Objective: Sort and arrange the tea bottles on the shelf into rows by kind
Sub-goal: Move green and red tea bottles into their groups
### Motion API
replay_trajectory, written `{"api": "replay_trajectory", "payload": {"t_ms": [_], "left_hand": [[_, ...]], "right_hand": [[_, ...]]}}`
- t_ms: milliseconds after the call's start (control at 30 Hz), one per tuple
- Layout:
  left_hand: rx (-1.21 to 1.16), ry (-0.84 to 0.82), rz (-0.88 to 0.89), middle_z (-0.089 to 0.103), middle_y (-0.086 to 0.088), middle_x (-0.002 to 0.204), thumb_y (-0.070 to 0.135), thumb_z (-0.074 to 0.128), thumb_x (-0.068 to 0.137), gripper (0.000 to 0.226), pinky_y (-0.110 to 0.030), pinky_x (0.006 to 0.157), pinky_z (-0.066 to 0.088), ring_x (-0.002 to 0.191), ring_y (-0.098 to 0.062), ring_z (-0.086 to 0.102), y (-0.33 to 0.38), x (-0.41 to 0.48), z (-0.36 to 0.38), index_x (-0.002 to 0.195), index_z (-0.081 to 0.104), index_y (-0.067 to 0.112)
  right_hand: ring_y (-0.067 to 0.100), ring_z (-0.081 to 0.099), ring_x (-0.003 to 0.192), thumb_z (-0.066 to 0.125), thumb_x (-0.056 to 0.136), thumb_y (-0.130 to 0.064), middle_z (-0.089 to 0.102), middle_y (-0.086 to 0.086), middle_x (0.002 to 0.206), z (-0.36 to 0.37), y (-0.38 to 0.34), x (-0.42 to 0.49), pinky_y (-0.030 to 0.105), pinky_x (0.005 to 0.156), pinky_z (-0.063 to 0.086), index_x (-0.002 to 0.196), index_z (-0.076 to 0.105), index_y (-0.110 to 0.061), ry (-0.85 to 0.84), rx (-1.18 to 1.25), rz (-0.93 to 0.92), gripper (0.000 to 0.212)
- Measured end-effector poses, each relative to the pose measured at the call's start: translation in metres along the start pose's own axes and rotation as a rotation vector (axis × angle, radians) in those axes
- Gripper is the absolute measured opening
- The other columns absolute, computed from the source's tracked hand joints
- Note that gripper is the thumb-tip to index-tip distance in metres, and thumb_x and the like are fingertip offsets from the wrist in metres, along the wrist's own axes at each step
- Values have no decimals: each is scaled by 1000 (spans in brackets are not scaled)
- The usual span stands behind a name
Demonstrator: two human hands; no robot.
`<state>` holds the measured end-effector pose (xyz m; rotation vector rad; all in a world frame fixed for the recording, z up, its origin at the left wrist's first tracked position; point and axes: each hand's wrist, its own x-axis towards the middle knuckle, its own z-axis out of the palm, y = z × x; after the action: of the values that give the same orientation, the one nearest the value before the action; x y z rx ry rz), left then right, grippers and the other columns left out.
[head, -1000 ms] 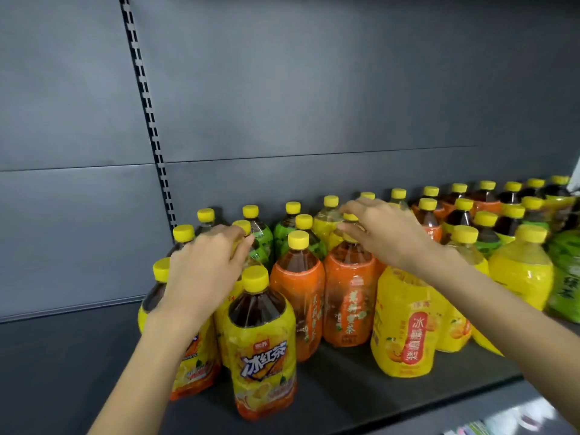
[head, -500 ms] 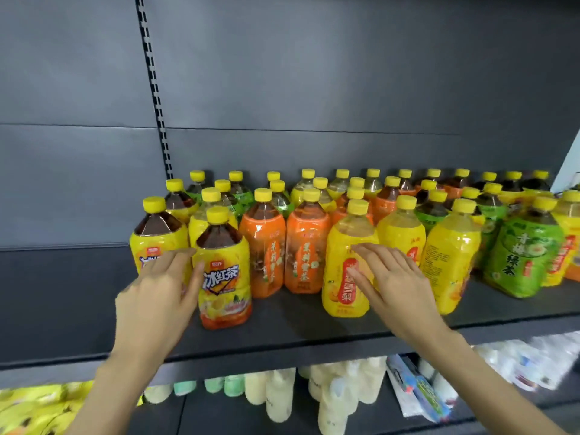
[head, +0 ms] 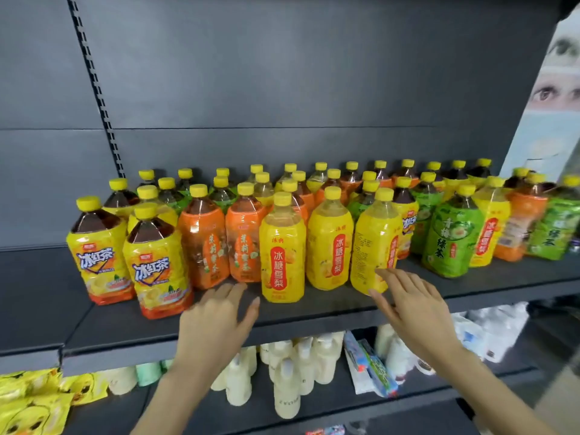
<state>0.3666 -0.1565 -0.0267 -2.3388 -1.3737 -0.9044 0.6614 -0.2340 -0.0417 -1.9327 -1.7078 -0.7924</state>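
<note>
Nothing gripped: left hand (head: 216, 321) and right hand (head: 414, 306) both show straight, loosely spread fingers, palms down. The dark matt metal shelf (head: 314, 312) carries the tea bottles (head: 329, 243), all clear plastic with yellow caps and glossy sleeves. Back rows show only caps and shoulders, and the far-right ones are smeared and cut by the frame. Up front stand dark-tea bottles (head: 157, 265) in yellow wraps, orange bottles (head: 201, 243), pale yellow ones and a green bottle (head: 448, 240). Left fingers hover just before the orange pair. Right fingertips reach the base of a yellow bottle (head: 375, 246); whether they touch, can't tell.
</note>
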Motion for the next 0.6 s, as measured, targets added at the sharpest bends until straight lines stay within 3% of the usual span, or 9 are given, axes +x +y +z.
{"api": "replay_trajectory", "payload": {"t_ms": [167, 267, 333, 467, 600], "left_hand": [[-148, -79, 135, 68, 6, 79, 47, 41, 83, 40, -23, 37, 39, 65, -14, 64, 69, 41, 35, 92, 70, 21], [-256, -102, 185, 65, 4, 110, 45, 43, 89, 42, -26, 49, 47, 92, -17, 63, 109, 60, 48, 117, 62, 19], [-326, -135, 184, 46, 5, 137, 45, 42, 95, 49, -29, 68, 50, 118, -16, 49, 134, 72, 54, 138, 42, 22], [-484, -148, 139, 9, 7, 156, 48, 45, 94, 73, -31, 97, 41, 139, -13, 17, 174, 97, 72, 151, 5, 23], [-552, -72, 36, -5, 3, 159, 46, 51, 92, 87, -25, 112, 12, 144, -16, 2, 207, 113, 102, 149, -11, 23]], "right_hand": [[21, 64, 97, 24, 96, -52, 67, 0, 109, 12, 44, -13, 34, 79, 52, 115, 64, -16, -22, -60, 81, 57], [26, 64, 99, 28, 95, -52, 66, 4, 113, 14, 73, -11, 37, 78, 53, 116, 63, -13, 4, -66, 144, 57], [30, 59, 107, 32, 95, -53, 59, 7, 123, 17, 94, -4, 43, 81, 52, 122, 59, -12, 0, -17, 202, 56], [38, 40, 127, 50, 90, -47, 36, 16, 145, 27, 140, 24, 53, 89, 45, 138, 44, -12, 29, 116, 321, 59], [39, 30, 134, 59, 89, -42, 22, 19, 151, 40, 184, 55, 53, 94, 45, 145, 31, -13, 85, 255, 378, 69]]}}
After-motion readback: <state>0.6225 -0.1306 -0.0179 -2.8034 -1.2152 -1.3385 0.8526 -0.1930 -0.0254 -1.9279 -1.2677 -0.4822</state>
